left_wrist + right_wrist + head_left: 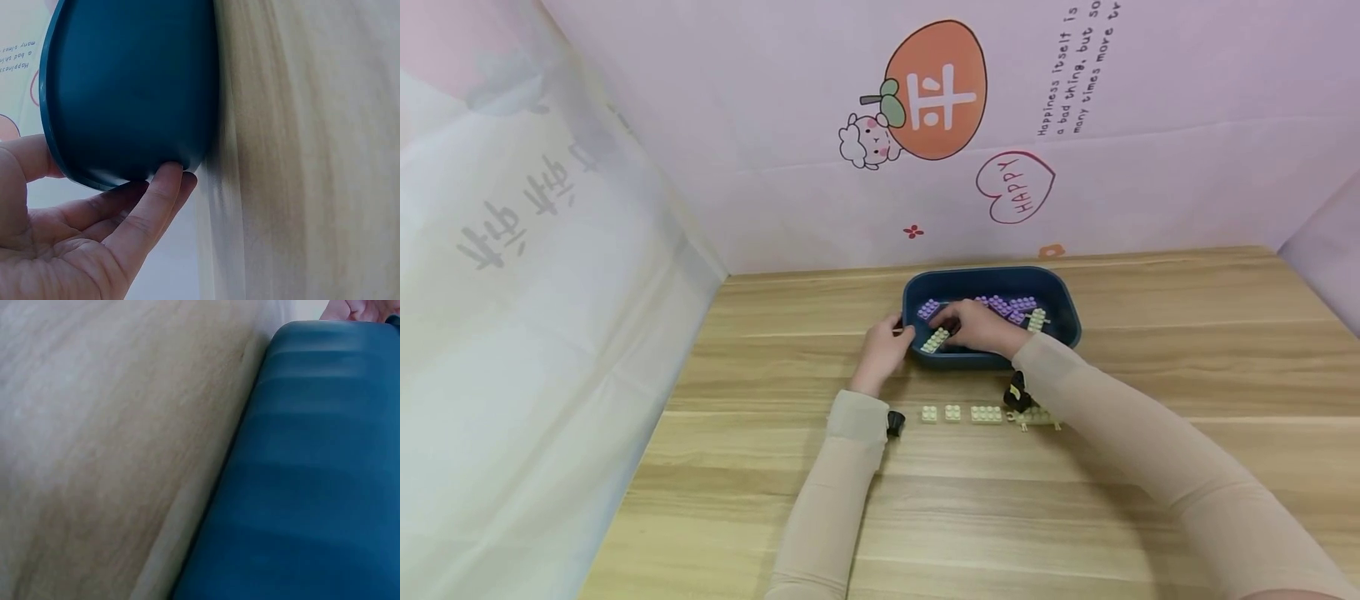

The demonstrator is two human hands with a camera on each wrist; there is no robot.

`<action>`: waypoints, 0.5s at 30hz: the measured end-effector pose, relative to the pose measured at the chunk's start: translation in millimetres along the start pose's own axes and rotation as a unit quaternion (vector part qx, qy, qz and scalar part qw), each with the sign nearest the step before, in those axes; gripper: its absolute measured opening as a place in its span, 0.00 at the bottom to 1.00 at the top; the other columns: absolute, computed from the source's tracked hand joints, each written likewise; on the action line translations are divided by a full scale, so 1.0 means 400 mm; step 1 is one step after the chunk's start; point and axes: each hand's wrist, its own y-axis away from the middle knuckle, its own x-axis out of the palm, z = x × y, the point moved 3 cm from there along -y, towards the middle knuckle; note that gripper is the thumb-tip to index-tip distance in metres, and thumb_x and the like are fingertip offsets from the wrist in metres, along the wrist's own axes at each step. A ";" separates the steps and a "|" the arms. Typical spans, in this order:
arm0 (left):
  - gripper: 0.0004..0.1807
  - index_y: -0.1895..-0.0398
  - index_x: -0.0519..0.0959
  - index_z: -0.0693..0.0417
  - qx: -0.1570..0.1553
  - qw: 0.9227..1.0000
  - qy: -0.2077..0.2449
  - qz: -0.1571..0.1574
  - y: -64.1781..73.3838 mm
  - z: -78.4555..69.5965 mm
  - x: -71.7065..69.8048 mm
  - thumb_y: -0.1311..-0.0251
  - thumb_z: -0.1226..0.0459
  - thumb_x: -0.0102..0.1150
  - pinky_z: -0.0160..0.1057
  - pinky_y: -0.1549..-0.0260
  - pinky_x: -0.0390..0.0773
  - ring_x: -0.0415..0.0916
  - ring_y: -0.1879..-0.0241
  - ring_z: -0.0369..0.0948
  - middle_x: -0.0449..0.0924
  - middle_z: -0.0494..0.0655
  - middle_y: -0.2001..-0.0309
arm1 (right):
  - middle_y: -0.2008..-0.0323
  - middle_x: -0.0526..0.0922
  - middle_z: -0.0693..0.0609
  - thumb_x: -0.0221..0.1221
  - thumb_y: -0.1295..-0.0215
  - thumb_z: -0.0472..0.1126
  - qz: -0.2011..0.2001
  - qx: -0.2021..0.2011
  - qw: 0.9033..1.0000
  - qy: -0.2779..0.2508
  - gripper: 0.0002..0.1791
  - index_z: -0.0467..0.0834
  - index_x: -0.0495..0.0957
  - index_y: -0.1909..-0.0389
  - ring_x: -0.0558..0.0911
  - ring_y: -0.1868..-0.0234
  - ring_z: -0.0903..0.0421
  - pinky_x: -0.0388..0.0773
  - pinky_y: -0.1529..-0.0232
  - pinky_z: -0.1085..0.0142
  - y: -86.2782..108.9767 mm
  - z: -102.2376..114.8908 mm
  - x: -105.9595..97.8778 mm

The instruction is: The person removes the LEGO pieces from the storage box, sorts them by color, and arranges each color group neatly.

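A dark blue tub holds purple and pale yellow building bricks. My left hand grips its left end; in the left wrist view the thumb lies at the rim and the fingertips press the outer wall. My right hand reaches into the tub over the front rim, fingers bent down. Right by its fingertips lies a pale yellow brick, with a purple brick just behind; I cannot tell whether the fingers hold the yellow one. The right wrist view shows only the tub's outer side and part of the left hand.
In front of the tub, a row on the wooden table has two small yellow bricks, a longer yellow brick and a yellow brick piece with side clips, partly under the right forearm. More purple bricks sit in the tub. A printed cloth hangs behind.
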 end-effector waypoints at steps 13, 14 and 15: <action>0.25 0.34 0.68 0.63 -0.004 1.000 0.001 0.008 0.008 -0.004 -0.005 0.30 0.60 0.47 0.47 0.39 0.72 0.72 0.39 0.51 0.74 0.59 0.38 | 0.58 0.84 0.43 0.66 0.43 0.31 0.008 0.023 1.000 -0.007 0.12 0.38 0.85 0.57 0.78 0.61 0.52 0.79 0.59 0.61 0.005 0.005 0.000; 0.25 0.33 0.68 0.63 -0.004 1.000 0.001 0.009 0.008 -0.004 -0.005 0.30 0.60 0.47 0.47 0.39 0.72 0.72 0.38 0.51 0.73 0.59 0.38 | 0.58 0.84 0.43 0.66 0.43 0.31 0.009 0.025 1.000 -0.008 0.12 0.38 0.85 0.57 0.78 0.62 0.53 0.79 0.59 0.62 0.005 0.004 0.001; 0.25 0.33 0.67 0.63 -0.006 1.000 0.001 0.010 0.009 -0.003 -0.005 0.30 0.60 0.47 0.47 0.39 0.72 0.71 0.38 0.51 0.73 0.59 0.37 | 0.58 0.84 0.43 0.66 0.43 0.31 0.010 0.026 1.000 -0.009 0.11 0.38 0.85 0.57 0.78 0.62 0.53 0.78 0.60 0.62 0.005 0.003 0.001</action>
